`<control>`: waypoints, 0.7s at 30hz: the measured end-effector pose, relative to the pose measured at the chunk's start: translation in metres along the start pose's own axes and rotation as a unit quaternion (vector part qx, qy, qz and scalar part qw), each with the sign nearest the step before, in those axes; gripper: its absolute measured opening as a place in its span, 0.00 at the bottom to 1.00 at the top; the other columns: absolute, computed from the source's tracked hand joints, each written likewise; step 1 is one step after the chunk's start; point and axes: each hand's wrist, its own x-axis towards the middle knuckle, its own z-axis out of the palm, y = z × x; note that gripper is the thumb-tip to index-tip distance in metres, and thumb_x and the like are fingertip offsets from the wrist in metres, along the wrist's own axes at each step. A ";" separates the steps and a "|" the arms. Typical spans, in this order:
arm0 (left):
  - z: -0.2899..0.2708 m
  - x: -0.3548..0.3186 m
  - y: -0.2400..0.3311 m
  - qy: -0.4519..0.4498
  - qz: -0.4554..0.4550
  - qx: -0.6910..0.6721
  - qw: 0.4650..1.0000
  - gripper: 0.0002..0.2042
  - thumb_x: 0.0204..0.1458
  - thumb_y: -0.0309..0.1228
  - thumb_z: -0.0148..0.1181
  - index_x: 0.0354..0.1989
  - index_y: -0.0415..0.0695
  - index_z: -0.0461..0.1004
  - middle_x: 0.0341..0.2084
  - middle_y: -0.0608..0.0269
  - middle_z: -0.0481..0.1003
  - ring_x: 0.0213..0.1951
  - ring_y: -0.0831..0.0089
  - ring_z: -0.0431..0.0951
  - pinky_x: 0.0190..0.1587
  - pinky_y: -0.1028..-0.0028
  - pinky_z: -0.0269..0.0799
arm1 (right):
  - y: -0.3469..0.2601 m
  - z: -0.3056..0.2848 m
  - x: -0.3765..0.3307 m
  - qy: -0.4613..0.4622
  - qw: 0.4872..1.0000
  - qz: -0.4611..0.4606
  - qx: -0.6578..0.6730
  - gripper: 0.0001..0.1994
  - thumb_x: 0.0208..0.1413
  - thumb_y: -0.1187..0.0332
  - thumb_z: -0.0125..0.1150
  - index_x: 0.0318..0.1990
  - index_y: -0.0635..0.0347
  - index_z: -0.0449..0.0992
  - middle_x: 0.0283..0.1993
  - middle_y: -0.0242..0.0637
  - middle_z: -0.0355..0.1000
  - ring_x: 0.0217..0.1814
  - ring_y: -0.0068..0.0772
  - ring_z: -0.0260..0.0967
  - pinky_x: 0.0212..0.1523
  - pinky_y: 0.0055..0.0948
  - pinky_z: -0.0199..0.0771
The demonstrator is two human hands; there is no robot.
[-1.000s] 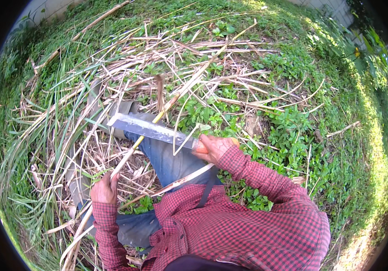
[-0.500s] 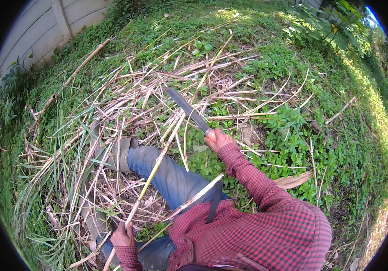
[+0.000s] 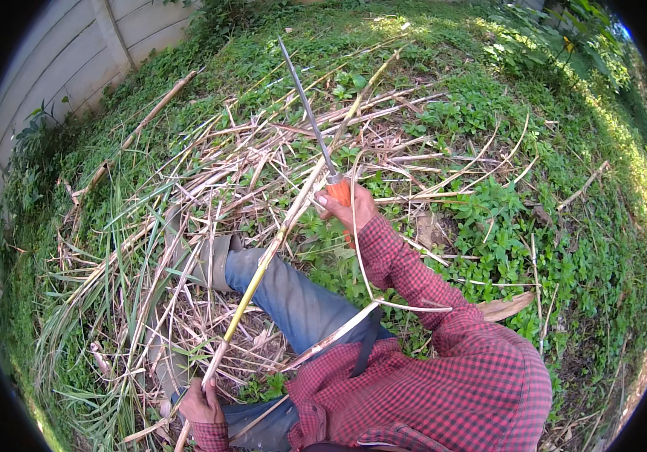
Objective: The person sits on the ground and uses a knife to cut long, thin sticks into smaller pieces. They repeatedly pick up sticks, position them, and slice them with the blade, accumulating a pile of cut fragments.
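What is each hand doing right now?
Left hand: closed, holding a long yellowish stalk.
Right hand: closed, holding a long-bladed knife by its orange handle.

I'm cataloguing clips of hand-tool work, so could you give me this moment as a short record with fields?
Left hand: gripping the lower part of a long yellowish stalk
Right hand: around the orange handle of a knife; contact with the stalk unclear
Blade: long, pointing away from the person, seen nearly edge-on
Clothing: checked shirt, blue trousers
Ground: dry stalks among green weeds
Background: pale wall, upper left
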 end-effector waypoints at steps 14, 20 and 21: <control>-0.188 0.010 -0.077 0.313 0.103 0.373 0.867 0.16 0.58 0.36 0.49 0.44 0.33 0.69 0.28 0.45 0.72 0.27 0.54 0.74 0.29 0.63 0.68 | 0.015 -0.101 -0.035 0.103 0.989 0.041 -0.097 0.20 0.49 0.62 0.64 0.44 0.67 0.68 0.35 0.41 0.75 0.24 0.27 0.72 0.27 0.24 0.73; -0.179 0.022 -0.075 0.338 0.097 0.305 0.885 0.13 0.56 0.31 0.52 0.41 0.31 0.70 0.22 0.46 0.70 0.21 0.59 0.71 0.24 0.64 0.65 | 0.030 -0.095 -0.023 0.234 0.970 -0.008 -0.057 0.17 0.50 0.64 0.62 0.42 0.65 0.67 0.26 0.35 0.70 0.20 0.23 0.66 0.22 0.22 0.69; -0.151 0.036 -0.054 0.273 0.050 0.198 0.940 0.11 0.56 0.29 0.53 0.41 0.32 0.70 0.19 0.47 0.69 0.17 0.61 0.67 0.21 0.67 0.63 | 0.030 -0.102 -0.019 0.243 0.966 -0.008 -0.087 0.15 0.50 0.66 0.62 0.41 0.65 0.67 0.26 0.35 0.69 0.21 0.23 0.66 0.21 0.22 0.68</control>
